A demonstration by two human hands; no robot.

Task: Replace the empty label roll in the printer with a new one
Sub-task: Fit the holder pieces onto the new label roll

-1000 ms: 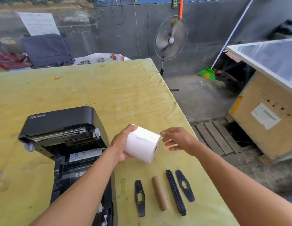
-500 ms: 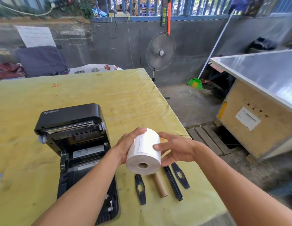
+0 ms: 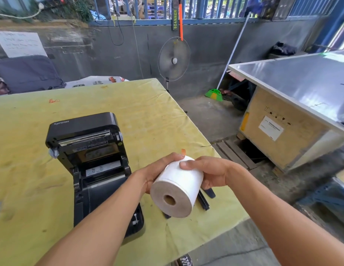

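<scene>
- A full white paper label roll (image 3: 176, 186), cylindrical with a smooth matte side and a brown cardboard-lined core hole, is held in the air above the near right part of the table, just right of the printer.
- The roll's flat end face, finely ringed by its wound layers, is turned toward the camera.
- The left hand (image 3: 158, 172) is wrapped around the roll's left side, with the thumb laid over the top and the fingers hidden behind it.
- The right hand (image 3: 209, 172) is closed on the roll's upper right side, its thumb pressed on the curved top surface; both forearms are extended forward, bare.
- A small orange tab (image 3: 183, 151) is seen at the roll's far edge, by the left fingertips.
- The black plastic label printer (image 3: 90, 162), boxy with rounded corners, stands on the table with its lid swung up and its roll bay exposed.
- The table is covered by a yellow, stained, wrinkled sheet (image 3: 148, 116).
- Flat black plastic parts (image 3: 204, 200) lie on the sheet, partly hidden under the roll and right hand.
</scene>
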